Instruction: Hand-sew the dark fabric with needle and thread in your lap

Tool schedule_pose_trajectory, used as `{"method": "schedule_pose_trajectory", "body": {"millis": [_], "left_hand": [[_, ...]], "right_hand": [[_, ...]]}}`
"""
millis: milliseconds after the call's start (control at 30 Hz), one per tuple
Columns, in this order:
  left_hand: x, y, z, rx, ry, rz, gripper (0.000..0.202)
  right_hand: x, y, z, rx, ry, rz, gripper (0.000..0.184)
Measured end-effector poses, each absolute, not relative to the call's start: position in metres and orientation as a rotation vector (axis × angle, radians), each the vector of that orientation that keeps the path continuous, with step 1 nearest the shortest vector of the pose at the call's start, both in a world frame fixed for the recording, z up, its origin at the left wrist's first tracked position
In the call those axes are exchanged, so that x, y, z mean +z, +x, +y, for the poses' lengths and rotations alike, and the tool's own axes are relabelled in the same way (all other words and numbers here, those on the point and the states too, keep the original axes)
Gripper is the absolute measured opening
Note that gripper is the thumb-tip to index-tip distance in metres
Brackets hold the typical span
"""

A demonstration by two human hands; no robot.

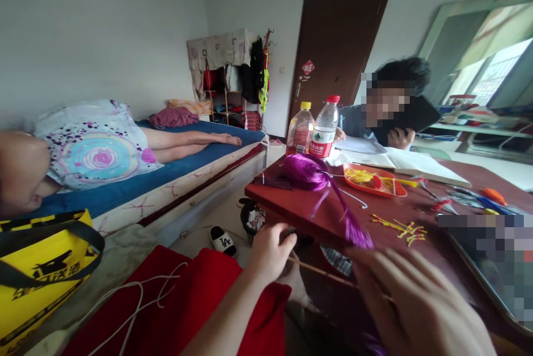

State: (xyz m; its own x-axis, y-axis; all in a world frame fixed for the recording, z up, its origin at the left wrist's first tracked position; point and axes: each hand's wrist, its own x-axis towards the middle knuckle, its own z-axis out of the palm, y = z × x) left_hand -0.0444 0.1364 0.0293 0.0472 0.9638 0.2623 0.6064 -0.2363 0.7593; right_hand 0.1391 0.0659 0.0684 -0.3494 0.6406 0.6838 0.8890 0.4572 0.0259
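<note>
My left hand is closed in front of the table edge, thumb against the fingers. A thin tan line runs from it toward my right hand; I cannot tell whether it is a thin stick, a strand or an edge of the table. My right hand, slightly blurred, is low over the table's near side, its fingertips hidden. Purple strands show below it. On the table lies a bundle of shiny purple thread, its loose tail reaching toward my right hand. Several yellow wire-like pieces lie nearby.
An orange tray holds yellow pieces. Behind it stand two bottles, one red-capped, one yellow-capped. A person sits across with an open book. Pliers-like tools and a tablet-like device are at right. Another person lies on a bed.
</note>
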Motion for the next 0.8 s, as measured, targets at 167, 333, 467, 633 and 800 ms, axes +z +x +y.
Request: {"method": "schedule_pose_trajectory", "body": {"millis": [167, 333, 467, 633, 800], "left_hand": [[0.019, -0.038, 0.148, 0.962, 2.014, 1.477, 0.016], [0.015, -0.030, 0.139, 1.051, 2.116, 1.689, 0.028], [0.012, -0.030, 0.129, 1.077, 2.159, 1.722, 0.027], [0.015, -0.035, 0.129, 1.149, 1.729, 1.280, 0.022], [0.020, -0.031, 0.147, 1.085, 1.249, 0.986, 0.052]], "right_hand": [[0.105, 0.138, 0.137, -0.155, -1.747, -1.972, 0.025], [0.098, 0.127, 0.169, 0.032, -1.923, -1.975, 0.035], [0.100, 0.119, 0.177, 0.008, -2.050, -1.881, 0.044], [0.102, 0.116, 0.183, 0.059, -2.085, -1.826, 0.033], [0.104, 0.115, 0.182, 0.014, -2.095, -1.821, 0.039]]}}
